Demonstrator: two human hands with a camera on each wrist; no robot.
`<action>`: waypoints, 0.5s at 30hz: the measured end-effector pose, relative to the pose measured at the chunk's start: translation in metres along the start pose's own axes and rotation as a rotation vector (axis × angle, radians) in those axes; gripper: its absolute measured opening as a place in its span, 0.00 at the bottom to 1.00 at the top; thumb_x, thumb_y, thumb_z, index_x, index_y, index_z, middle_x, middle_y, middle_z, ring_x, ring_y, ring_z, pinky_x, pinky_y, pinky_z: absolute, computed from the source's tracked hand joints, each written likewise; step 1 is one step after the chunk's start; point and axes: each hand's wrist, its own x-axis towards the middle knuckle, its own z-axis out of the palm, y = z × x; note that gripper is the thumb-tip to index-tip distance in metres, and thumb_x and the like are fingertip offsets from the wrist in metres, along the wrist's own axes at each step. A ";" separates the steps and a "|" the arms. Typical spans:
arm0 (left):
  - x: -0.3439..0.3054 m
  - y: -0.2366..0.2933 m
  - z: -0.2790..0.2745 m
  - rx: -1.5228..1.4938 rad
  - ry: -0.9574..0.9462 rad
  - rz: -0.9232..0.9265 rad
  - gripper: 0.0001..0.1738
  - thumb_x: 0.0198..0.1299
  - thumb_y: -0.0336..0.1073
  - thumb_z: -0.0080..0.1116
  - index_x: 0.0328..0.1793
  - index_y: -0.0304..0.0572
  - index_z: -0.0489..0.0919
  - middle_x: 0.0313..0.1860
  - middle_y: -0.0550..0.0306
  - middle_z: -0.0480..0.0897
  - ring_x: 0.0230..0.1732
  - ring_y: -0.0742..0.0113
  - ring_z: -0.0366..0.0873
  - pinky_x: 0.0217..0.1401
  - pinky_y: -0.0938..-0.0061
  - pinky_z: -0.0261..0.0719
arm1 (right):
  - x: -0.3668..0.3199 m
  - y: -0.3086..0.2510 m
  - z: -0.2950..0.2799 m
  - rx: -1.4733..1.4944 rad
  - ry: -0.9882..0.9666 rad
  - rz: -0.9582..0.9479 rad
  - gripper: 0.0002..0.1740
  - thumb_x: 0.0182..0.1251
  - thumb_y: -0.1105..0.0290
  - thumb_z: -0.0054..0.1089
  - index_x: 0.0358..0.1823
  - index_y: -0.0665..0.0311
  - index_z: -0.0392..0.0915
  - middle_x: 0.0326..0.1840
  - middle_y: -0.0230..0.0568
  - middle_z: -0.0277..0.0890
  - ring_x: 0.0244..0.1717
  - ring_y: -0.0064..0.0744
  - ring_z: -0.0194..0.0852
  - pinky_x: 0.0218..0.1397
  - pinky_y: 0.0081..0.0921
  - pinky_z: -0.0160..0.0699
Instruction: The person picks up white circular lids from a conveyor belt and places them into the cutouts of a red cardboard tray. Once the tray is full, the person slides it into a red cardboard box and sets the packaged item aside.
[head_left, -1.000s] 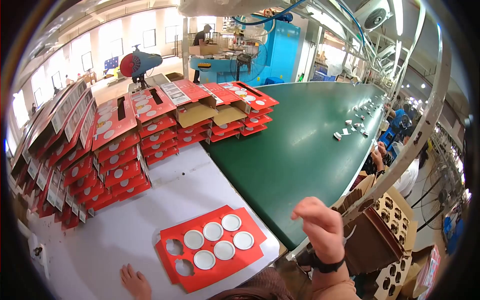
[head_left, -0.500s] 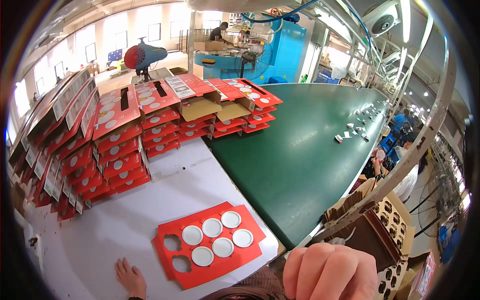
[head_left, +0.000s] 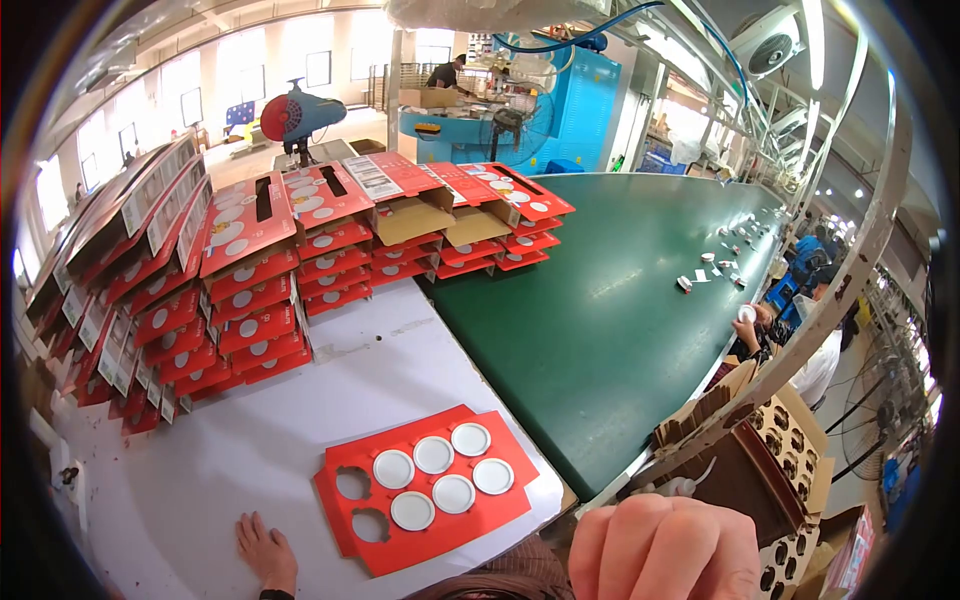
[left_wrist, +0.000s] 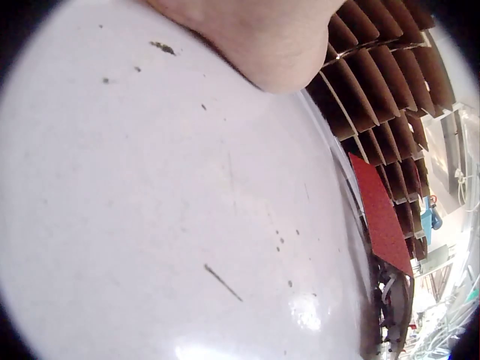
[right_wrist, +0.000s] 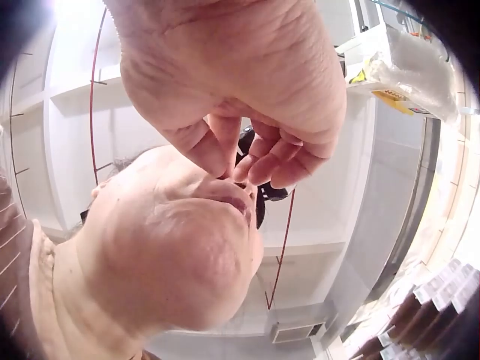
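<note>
My left hand (head_left: 267, 557) rests palm-down with fingers straight on the white tabletop, left of a red cardboard sheet (head_left: 345, 455). White round lids (head_left: 433, 455) sit in several of the sheet's holes; two holes at its left end are bare. In the left wrist view the heel of that hand (left_wrist: 262, 37) lies against the table surface. My right hand (head_left: 665, 550) is raised close to the head camera, knuckles forward. The right wrist view shows this hand (right_wrist: 232, 82) with curled fingers (right_wrist: 266, 161) at the face, around the nose; nothing shows held.
Stacked red printed cartons (head_left: 245, 225) line the table's far left. A green conveyor belt (head_left: 600, 350) runs away on the right, with small white-and-red pieces (head_left: 705, 270) at its far side. Cardboard boxes with holed inserts (head_left: 785, 440) stand at right below a metal post (head_left: 850, 290). Another person's hand (head_left: 750, 325) holds a white disc.
My right hand has risen from beside the table's right corner to close in front of the head camera. The left hand stays on the table; the head view has shifted slightly.
</note>
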 end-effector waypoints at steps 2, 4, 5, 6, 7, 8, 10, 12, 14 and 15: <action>0.000 -0.001 0.001 0.000 0.014 0.004 0.28 0.59 0.35 0.49 0.66 0.38 0.65 0.70 0.46 0.62 0.73 0.48 0.53 0.72 0.54 0.51 | 0.016 0.015 0.004 0.058 -0.003 -0.270 0.07 0.58 0.75 0.66 0.38 0.58 0.86 0.32 0.38 0.71 0.20 0.19 0.67 0.18 0.09 0.60; 0.000 0.000 0.000 -0.005 0.021 0.009 0.27 0.59 0.36 0.49 0.65 0.37 0.66 0.70 0.45 0.62 0.73 0.47 0.54 0.72 0.54 0.51 | 0.014 0.017 -0.004 0.116 -0.089 -0.271 0.07 0.59 0.75 0.65 0.39 0.58 0.85 0.29 0.38 0.71 0.16 0.17 0.65 0.15 0.09 0.58; 0.000 0.000 0.001 -0.004 0.023 0.008 0.27 0.59 0.36 0.49 0.65 0.37 0.66 0.70 0.45 0.62 0.73 0.47 0.54 0.72 0.54 0.51 | 0.013 0.018 -0.006 0.173 -0.174 -0.270 0.08 0.59 0.75 0.64 0.40 0.59 0.85 0.26 0.38 0.71 0.12 0.16 0.63 0.12 0.08 0.56; 0.000 0.000 0.002 -0.005 0.034 0.006 0.27 0.58 0.36 0.49 0.65 0.37 0.67 0.69 0.45 0.62 0.72 0.47 0.54 0.72 0.54 0.52 | 0.016 0.018 -0.005 0.175 -0.175 -0.271 0.08 0.59 0.75 0.64 0.40 0.59 0.85 0.26 0.38 0.71 0.12 0.16 0.63 0.12 0.08 0.56; 0.000 0.000 0.003 -0.005 0.045 0.005 0.27 0.58 0.35 0.50 0.65 0.37 0.67 0.69 0.45 0.63 0.72 0.46 0.55 0.72 0.54 0.53 | 0.019 0.019 -0.001 0.185 -0.169 -0.269 0.08 0.59 0.76 0.64 0.41 0.58 0.84 0.24 0.38 0.71 0.10 0.15 0.61 0.11 0.08 0.54; 0.000 -0.001 0.003 -0.002 0.046 0.004 0.27 0.58 0.35 0.50 0.65 0.37 0.67 0.69 0.45 0.63 0.72 0.46 0.55 0.72 0.54 0.53 | 0.021 0.019 0.002 0.197 -0.162 -0.266 0.09 0.60 0.76 0.63 0.42 0.58 0.84 0.22 0.38 0.71 0.07 0.14 0.59 0.09 0.08 0.53; 0.000 -0.002 0.003 -0.009 0.072 0.025 0.27 0.57 0.35 0.50 0.64 0.37 0.67 0.68 0.45 0.64 0.71 0.46 0.56 0.71 0.54 0.54 | 0.021 0.019 0.006 0.204 -0.137 -0.258 0.10 0.60 0.77 0.62 0.43 0.57 0.84 0.21 0.38 0.71 0.08 0.14 0.58 0.09 0.08 0.53; 0.000 -0.004 0.008 -0.002 0.085 0.030 0.27 0.56 0.35 0.51 0.64 0.37 0.67 0.67 0.45 0.65 0.71 0.46 0.56 0.71 0.54 0.55 | 0.022 0.020 0.005 0.215 -0.108 -0.247 0.12 0.60 0.78 0.61 0.44 0.57 0.83 0.21 0.38 0.71 0.08 0.13 0.58 0.09 0.09 0.53; 0.002 -0.005 0.011 0.004 0.104 0.033 0.27 0.56 0.35 0.51 0.64 0.37 0.67 0.67 0.45 0.65 0.70 0.46 0.57 0.71 0.54 0.55 | 0.026 0.022 -0.001 0.149 -0.241 -0.263 0.13 0.60 0.80 0.59 0.43 0.55 0.84 0.21 0.38 0.70 0.08 0.12 0.56 0.09 0.08 0.52; 0.002 -0.006 0.011 0.000 0.092 0.030 0.27 0.56 0.35 0.52 0.64 0.37 0.67 0.67 0.45 0.65 0.71 0.46 0.57 0.71 0.54 0.55 | 0.023 0.022 0.004 0.154 -0.243 -0.265 0.13 0.60 0.80 0.59 0.43 0.55 0.84 0.21 0.38 0.70 0.08 0.12 0.56 0.09 0.08 0.52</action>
